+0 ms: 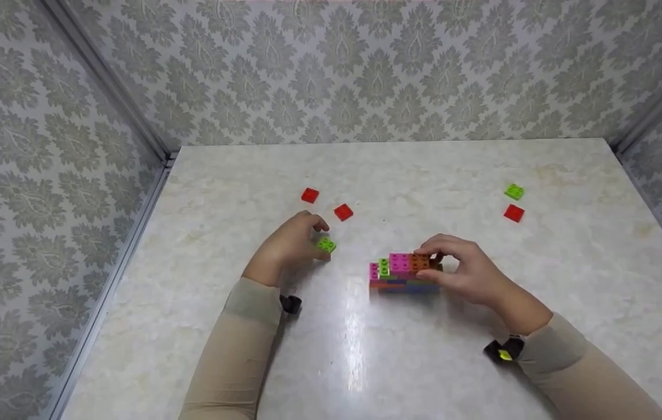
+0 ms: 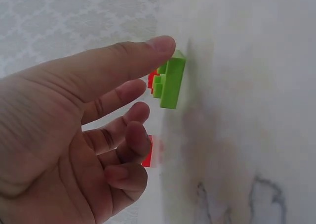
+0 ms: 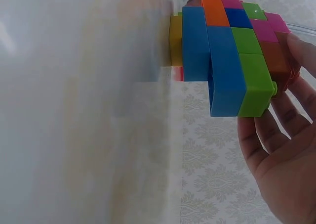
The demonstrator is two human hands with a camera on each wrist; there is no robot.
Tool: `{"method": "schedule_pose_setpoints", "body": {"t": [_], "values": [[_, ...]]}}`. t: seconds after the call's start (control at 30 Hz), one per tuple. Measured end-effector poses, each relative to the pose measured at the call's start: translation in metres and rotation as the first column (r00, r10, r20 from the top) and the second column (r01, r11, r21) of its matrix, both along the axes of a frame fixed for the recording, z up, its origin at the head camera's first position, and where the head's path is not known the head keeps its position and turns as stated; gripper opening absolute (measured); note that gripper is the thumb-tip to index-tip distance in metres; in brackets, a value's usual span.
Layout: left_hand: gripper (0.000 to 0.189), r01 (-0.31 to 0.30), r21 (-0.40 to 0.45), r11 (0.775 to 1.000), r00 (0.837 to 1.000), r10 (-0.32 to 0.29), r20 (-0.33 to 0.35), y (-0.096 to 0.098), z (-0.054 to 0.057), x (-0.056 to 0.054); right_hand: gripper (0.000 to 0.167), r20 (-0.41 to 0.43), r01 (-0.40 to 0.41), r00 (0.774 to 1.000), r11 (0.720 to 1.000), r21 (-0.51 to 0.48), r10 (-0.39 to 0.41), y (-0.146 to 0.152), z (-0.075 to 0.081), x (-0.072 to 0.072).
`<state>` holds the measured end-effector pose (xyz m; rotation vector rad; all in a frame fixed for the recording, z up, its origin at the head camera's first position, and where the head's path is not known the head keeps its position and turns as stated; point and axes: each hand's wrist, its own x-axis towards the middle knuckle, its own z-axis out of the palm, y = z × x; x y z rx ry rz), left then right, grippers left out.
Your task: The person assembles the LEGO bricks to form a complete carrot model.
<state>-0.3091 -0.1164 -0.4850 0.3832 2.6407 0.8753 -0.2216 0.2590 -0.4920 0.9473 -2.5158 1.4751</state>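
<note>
A small lime-green toy building brick [image 1: 326, 245] lies on the table, studs up, beside my left hand [image 1: 293, 242]. The thumb overlaps this green brick [image 2: 173, 83] in the left wrist view, while the other fingers bend loosely, apart from it. Right of centre stands a multicoloured stack of building bricks [image 1: 398, 280], with pink and orange-brown bricks on top. My right hand [image 1: 465, 268] grips the stack's right end, thumb and fingers around the orange-brown brick [image 1: 419, 262]. Blue, green and yellow bricks show lower in the stack [image 2: 168, 85] in the right wrist view.
Two red bricks lie beyond my left hand, one red brick [image 1: 310, 195] farther back and another red brick [image 1: 343, 212] nearer. At the far right are a green brick [image 1: 514, 191] and a red brick [image 1: 514, 213]. Patterned walls [image 1: 342, 70] border the pale table [image 1: 220, 175].
</note>
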Motion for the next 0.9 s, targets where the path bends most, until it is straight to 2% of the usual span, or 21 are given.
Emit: {"method": "schedule_pose_setpoints", "body": {"t": [0.13,0.27,0.37,0.5,0.67,0.9], "values": [[0.046,-0.004,-0.001,1.000,1.000,0.004,0.019,0.000,-0.002,0.000,0.032,0.014,0.003,1.000,1.000,0.005,-0.003,0.000,0.000,0.000],[0.040,-0.010,0.011,1.000,1.000,0.010,0.010,0.000,-0.003,0.001,0.032,0.020,0.005,1.000,1.000,0.002,-0.005,0.000,0.001,0.000],[0.040,-0.036,0.025,0.999,0.999,0.036,0.022,0.000,-0.002,0.001,0.032,0.018,0.001,1.000,1.000,0.000,-0.001,0.001,0.001,0.001],[0.040,-0.085,0.046,0.995,0.994,0.082,0.071,0.003,0.003,0.004,0.032,0.023,-0.001,1.000,1.000,-0.001,0.001,0.001,0.001,0.000],[0.035,-0.056,0.087,0.995,0.998,0.053,0.044,0.004,0.007,0.008,0.032,0.016,0.000,1.000,1.000,-0.004,0.000,0.000,0.001,0.001],[0.028,0.047,0.139,0.989,0.997,-0.037,-0.068,0.006,0.014,0.015,0.032,0.017,0.006,1.000,1.000,0.002,-0.006,0.000,0.002,0.001]]}}
